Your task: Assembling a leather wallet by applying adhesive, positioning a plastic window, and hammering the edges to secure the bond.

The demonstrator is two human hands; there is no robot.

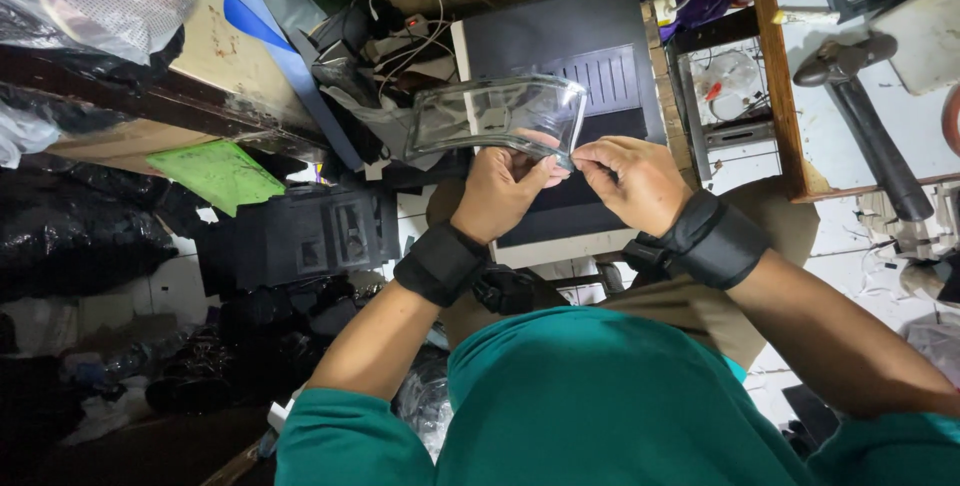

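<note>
Nearest me: teal shirt (pixel 620 406) of mine fills the bottom of the view, with black wrist straps on both forearms.
Landmark: clear curved plastic cover (pixel 497 116), a shallow transparent shell, held up in front of my chest above the dark flat machine top (pixel 580 46).
Left hand (pixel 497 191): fingers curled shut under the cover's lower edge, thumb against its near corner, bearing its weight.
Right hand (pixel 628 181): thumb and forefinger pinched closed right at the cover's lower right corner, on something too small to make out.
Step in hand: I judge I am picking or peeling at that corner.
Next move calls for: a steady left grip and a fine pull from the pinch, without flexing the shell.
Beside the cover: grey hammer (pixel 865 116) well off to its right.
</note>
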